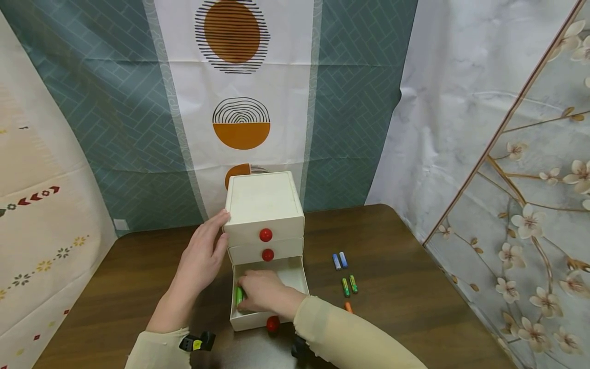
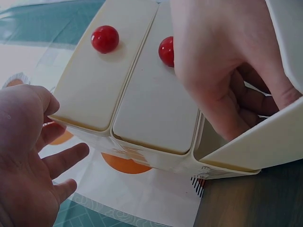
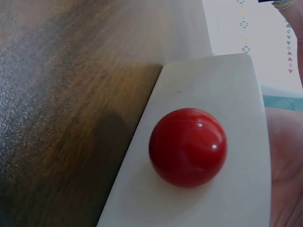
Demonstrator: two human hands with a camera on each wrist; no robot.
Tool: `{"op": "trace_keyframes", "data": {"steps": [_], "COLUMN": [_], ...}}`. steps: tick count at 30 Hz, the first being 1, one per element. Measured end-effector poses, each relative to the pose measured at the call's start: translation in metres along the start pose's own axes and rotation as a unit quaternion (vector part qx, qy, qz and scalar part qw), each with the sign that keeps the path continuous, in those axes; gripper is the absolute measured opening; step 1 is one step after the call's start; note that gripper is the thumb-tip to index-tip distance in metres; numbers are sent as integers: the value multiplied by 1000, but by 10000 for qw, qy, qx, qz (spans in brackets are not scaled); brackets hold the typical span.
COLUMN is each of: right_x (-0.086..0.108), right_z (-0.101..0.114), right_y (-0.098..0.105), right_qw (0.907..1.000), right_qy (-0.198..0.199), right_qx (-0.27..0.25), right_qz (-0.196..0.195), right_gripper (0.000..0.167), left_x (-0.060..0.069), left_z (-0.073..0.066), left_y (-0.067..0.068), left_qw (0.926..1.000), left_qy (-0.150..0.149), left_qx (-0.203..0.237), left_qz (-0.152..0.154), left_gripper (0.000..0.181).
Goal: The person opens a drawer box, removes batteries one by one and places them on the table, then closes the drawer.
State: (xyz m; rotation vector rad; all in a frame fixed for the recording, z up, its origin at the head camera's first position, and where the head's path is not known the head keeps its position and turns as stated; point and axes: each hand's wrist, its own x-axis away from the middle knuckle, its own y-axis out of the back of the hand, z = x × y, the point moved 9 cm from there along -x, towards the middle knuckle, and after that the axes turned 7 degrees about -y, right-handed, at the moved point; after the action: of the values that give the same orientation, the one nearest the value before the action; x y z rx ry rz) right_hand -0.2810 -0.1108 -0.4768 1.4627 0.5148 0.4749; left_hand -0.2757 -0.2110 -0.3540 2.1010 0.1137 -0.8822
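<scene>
A cream three-drawer cabinet (image 1: 265, 202) with red ball knobs stands on the table, its bottom drawer (image 1: 292, 274) pulled out. My right hand (image 1: 265, 292) reaches down into that drawer with curled fingers. At its left wall, those fingers pinch a green battery (image 1: 239, 295), partly covered by them. In the left wrist view the right hand (image 2: 222, 61) hides what lies inside. My left hand (image 1: 200, 256) rests against the cabinet's upper left side, fingers extended; the left wrist view shows the left hand (image 2: 28, 151) spread at the cabinet's edge. One red knob (image 3: 188, 147) fills the right wrist view.
To the cabinet's right on the brown table (image 1: 392, 307) lie two blue batteries (image 1: 340, 261), two green-and-yellow batteries (image 1: 350, 286) and an orange battery (image 1: 348, 307), partly behind the right sleeve (image 1: 350, 333). A patterned curtain (image 1: 359, 128) hangs behind the table.
</scene>
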Motion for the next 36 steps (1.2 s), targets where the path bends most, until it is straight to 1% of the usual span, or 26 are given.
{"op": "trace_keyframes", "data": {"steps": [7,14,20,26,29,36], "right_x": [6,14,20,24,29,40], "right_z": [-4,-11,-14,-17,-19,-25], "right_y": [6,17,28,36,41,52], "right_qw": [9999,9994,9986,9966,9960,9940], "right_qy": [10,4,19,75,124,137], "right_qx": [-108,-336,-523,-823,-883,-1081], "right_qz": [54,79,-21,-17,-55,-113], "right_gripper": [34,47,47,47,46,45], "left_x": [1,1,1,1,1,1], "left_z": [0,-2,-1,0,-1,-2], "left_y": [0,2,1,1,2,0], "left_qw": [10000,10000,10000,10000,10000,10000], "left_qy": [41,31,34,57,52,38], "left_qx": [23,44,54,70,68,49], "left_qz": [14,-4,13,19,-7,14], "left_gripper": [47,47,46,46,47,46]}}
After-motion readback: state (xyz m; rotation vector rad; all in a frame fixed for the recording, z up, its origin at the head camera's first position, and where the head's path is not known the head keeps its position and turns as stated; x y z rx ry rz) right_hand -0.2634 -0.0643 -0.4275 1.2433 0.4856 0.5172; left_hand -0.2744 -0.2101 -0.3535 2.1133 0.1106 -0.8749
